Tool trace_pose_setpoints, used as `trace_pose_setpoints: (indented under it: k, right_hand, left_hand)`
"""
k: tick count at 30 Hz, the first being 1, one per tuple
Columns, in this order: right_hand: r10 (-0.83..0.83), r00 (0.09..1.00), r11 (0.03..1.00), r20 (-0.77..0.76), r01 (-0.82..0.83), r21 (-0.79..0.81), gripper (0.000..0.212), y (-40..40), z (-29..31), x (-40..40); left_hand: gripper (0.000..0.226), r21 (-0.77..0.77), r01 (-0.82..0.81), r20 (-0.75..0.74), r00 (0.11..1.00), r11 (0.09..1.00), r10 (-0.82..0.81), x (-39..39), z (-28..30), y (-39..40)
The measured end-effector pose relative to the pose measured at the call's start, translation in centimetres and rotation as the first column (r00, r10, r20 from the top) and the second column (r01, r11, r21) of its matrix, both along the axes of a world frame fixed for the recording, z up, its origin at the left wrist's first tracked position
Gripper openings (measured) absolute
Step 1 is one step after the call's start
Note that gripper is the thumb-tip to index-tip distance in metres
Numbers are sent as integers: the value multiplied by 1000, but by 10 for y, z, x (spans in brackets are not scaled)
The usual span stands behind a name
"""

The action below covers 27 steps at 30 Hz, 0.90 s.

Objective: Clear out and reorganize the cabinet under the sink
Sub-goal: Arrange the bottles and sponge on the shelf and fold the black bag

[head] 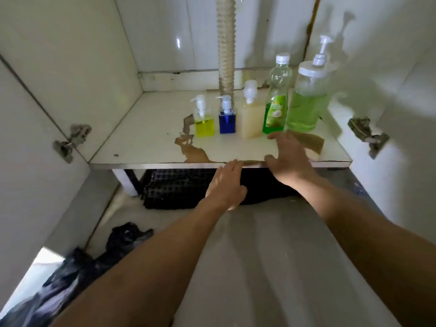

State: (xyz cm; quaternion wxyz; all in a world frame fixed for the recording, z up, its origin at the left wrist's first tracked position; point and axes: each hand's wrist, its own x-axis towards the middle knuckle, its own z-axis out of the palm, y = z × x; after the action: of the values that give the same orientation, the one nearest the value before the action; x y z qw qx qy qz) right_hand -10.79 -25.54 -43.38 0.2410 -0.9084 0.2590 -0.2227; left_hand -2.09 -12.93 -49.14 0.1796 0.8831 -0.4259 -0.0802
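Your right hand (pixel 287 159): fingers spread, empty, just before the green bottle (pixel 275 107). Left hand (pixel 226 185): fingers straight, empty, fingertips at the shelf (pixel 141 147) front edge. Five bottles stand in a row on the shelf. Judged: reorganizing nearly done. Next: square the row; checked cloth (pixel 174 187) below remains.
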Motion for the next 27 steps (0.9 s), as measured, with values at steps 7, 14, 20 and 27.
trace_pose_setpoints:
  k: [7,14,20,27]
  right_hand:
    - [225,974,930,-16,-210,301,32,137,-78,37]
    - [558,790,791,-254,-413,451,31,255,-90,42]
    - [698,466,697,-544,-617,365,55,292,-122,54]
    - [581,608,812,-542,-384,439,38,300,-137,17]
  left_hand:
    - [43,177,-338,29,941,924,338,-17,-21,163]
    - [27,374,-604,32,767,704,641,-70,9,315]
    - [61,474,-675,104,680,565,726,-79,-26,377]
    - [25,459,-626,-133,653,631,745,-83,-35,393]
